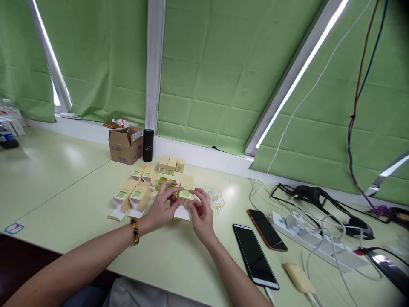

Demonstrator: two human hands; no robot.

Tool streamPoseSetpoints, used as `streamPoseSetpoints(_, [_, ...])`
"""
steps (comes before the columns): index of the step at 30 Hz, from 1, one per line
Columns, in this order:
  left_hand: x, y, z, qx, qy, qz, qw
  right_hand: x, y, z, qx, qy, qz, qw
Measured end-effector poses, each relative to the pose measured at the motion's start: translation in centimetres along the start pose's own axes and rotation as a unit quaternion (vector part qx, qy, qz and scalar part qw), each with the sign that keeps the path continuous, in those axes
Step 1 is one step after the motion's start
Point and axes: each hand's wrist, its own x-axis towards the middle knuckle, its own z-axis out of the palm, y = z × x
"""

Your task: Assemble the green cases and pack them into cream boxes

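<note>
Both hands meet over a small tan carton with a green label (185, 194) on the pale green table (64, 179). My left hand (162, 207), a bead bracelet on its wrist, curls its fingers around the carton's left side. My right hand (200, 213) pinches the carton's right side near its open white flap (182, 213). Small green jars (162, 183) lie just behind the carton. Two open cartons (129, 199) lie to the left. Clear plastic lids with yellow centres (216, 199) sit to the right.
More cartons (171, 165) stand at the back beside a brown cardboard box (125, 145) and a black cylinder (148, 145). Two phones (255, 255) (266, 229), a yellow pad (299, 278), a power strip (306, 238) and tangled cables lie right.
</note>
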Motion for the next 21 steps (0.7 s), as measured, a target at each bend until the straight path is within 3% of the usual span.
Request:
streamPoseSetpoints(6, [-0.1, 0.0, -0.1, -0.013, -0.016, -0.001, 1.000, 0.0, -0.1, 0.0, -0.005, -0.001, 0.009, 1.000])
streamPoseSetpoints(17, [0.1, 0.7, -1.1, -0.060, -0.146, 0.043, 0.986, 0.4, 0.0, -0.2, 0.006, 0.042, 0.005, 0.999])
streamPoseSetpoints(21, [0.0, 0.7, -0.9, -0.055, -0.144, 0.039, 0.987, 0.4, 0.0, -0.1, 0.007, 0.043, 0.007, 0.999])
